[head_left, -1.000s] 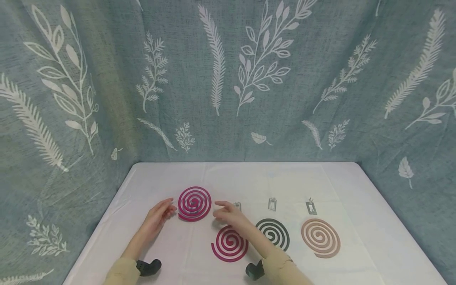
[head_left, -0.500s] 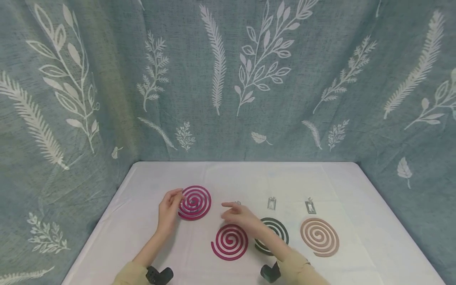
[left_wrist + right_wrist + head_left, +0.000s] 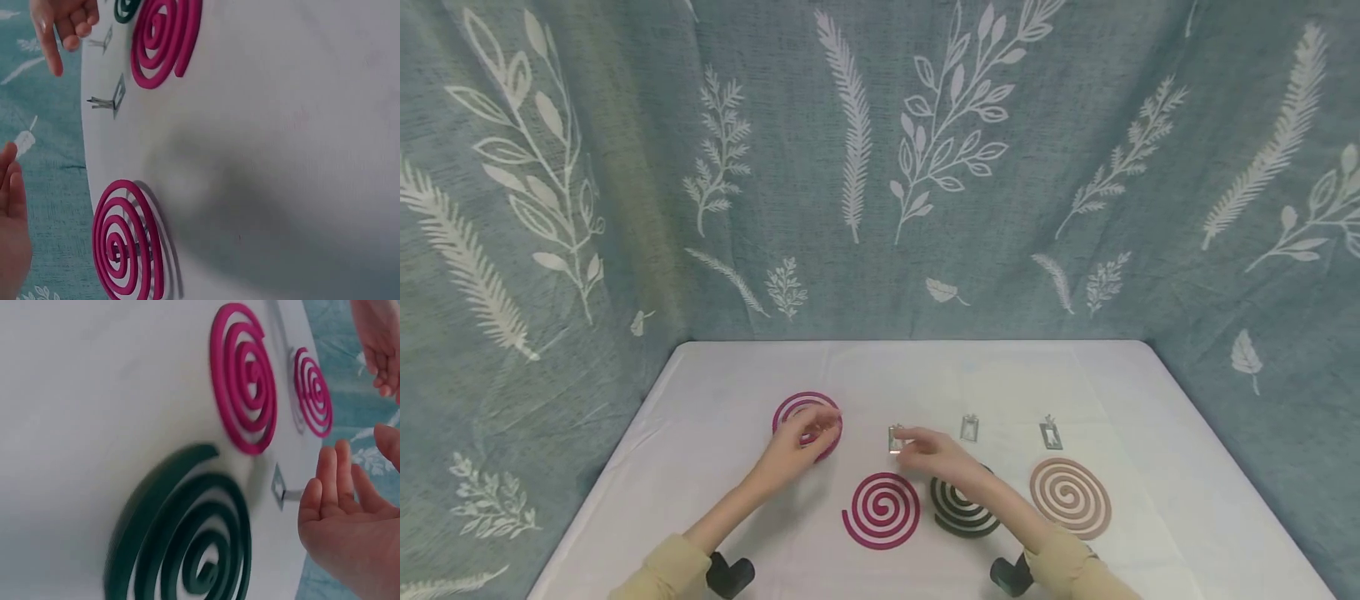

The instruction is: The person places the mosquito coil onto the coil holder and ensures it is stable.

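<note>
A magenta mosquito coil (image 3: 115, 247) is raised on a metal stand at the back left, its shadow on the cloth beneath. Above it hovers my left hand (image 3: 801, 437), fingers loosely bent and apart from the coil in the left wrist view. My right hand (image 3: 936, 452) hangs near a small metal coil stand (image 3: 895, 439), fingers relaxed, with nothing held. Whether a fingertip touches that stand's upright tab is unclear. Flat on the table lie a second magenta coil (image 3: 883, 507), a dark green coil (image 3: 206, 575), partly covered by my right forearm in the head view, and a tan coil (image 3: 1067, 495).
Two more metal stands, one in the middle (image 3: 970, 428) and one at the right (image 3: 1051, 435), stand behind the flat coils. A white cloth (image 3: 760, 367) covers the table. Patterned blue-green curtains (image 3: 880, 275) enclose the back and sides. Black devices (image 3: 730, 575) sit at both wrists.
My left hand has moved right, from beside the raised magenta coil to above it. My right hand has drawn back to the right, toward the nearest stand. The coils have not moved.
</note>
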A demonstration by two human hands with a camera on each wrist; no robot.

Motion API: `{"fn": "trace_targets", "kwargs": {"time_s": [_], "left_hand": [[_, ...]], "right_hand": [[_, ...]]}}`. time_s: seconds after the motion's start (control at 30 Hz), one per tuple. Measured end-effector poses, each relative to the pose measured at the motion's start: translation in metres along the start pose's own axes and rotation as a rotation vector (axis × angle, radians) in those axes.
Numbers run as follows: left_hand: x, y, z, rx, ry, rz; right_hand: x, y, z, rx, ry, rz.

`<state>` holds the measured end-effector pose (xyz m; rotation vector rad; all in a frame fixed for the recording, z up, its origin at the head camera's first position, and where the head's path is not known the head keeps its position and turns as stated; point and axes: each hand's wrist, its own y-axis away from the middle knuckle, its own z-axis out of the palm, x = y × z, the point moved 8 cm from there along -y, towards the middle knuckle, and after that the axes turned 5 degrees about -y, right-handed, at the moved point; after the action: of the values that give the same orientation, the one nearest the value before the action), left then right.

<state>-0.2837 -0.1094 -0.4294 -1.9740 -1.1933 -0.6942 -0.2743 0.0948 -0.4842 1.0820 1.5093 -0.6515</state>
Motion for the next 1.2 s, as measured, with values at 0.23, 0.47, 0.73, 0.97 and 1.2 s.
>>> {"fn": "trace_targets", "kwargs": {"time_s": [0.23,0.47,0.73,0.97,1.2], "left_hand": [[0.007,0.003,0.014,-0.166,-0.054,0.111],[0.002,0.01,0.033,-0.344,-0.064,0.16],[-0.011,0.02,0.056,-0.528,-0.117,0.131],[-0.014,0.026,0.063,-0.556,-0.173,0.214],[-0.025,0.031,0.071,-0.606,-0.157,0.122]], "right_hand": [[0.01,0.011,-0.015,0.009,0.089,0.011],[0.015,0.014,-0.023,-0.003,0.222,-0.033],[0.015,0.018,-0.019,-0.042,0.322,-0.093],[0.014,0.022,-0.01,-0.061,0.452,-0.138],[0.013,0.024,0.0,-0.061,0.651,-0.186]]}}
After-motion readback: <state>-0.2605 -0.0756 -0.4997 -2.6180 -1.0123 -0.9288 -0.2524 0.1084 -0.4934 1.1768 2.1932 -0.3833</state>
